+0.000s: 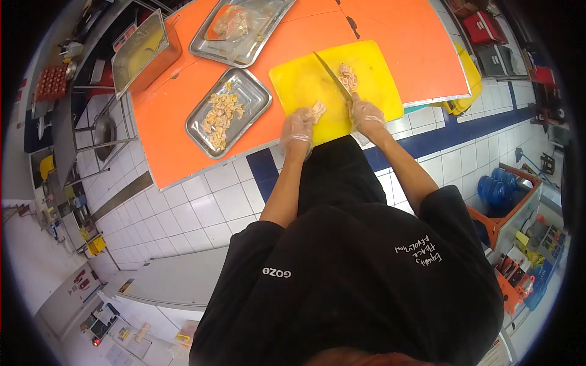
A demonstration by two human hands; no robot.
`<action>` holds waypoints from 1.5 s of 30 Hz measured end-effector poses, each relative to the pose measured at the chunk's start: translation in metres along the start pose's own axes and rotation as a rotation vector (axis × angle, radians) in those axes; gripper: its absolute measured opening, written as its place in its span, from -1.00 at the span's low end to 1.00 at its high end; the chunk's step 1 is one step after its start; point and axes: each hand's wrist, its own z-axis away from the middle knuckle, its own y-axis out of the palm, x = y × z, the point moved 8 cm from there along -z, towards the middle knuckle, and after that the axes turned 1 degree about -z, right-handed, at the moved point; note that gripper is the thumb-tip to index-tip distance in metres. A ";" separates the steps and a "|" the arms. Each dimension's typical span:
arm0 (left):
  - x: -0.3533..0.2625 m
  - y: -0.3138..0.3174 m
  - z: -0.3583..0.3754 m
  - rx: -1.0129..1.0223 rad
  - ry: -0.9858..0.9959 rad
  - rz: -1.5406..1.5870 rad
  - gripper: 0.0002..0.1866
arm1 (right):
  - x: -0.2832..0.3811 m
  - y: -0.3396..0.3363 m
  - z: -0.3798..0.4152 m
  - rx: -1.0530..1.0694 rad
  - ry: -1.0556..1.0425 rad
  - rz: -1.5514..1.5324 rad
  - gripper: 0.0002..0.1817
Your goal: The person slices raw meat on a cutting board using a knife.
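My right hand (367, 114), in a clear plastic glove, is closed round the handle of a long knife (332, 74). Its blade slants up and to the left over a yellow cutting board (296, 82). On the board's left near part, my gloved left hand (298, 127) has its fingers closed on a pale piece of meat (318, 110). A small heap of cut meat (348, 77) lies on the board to the right of the blade. Left of the board, a metal tray (259, 100) holds chopped meat pieces (218, 121).
Another metal tray (198, 46) at the back holds a plastic bag of meat (231, 24). A deep metal container (165, 58) stands at the left end of the orange table (174, 119). Yellow plastic (467, 85) hangs beyond the right edge.
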 end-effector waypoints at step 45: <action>-0.012 -0.012 -0.001 0.063 -0.116 -0.194 -0.60 | 0.010 -0.005 0.096 0.185 0.101 -0.097 -0.63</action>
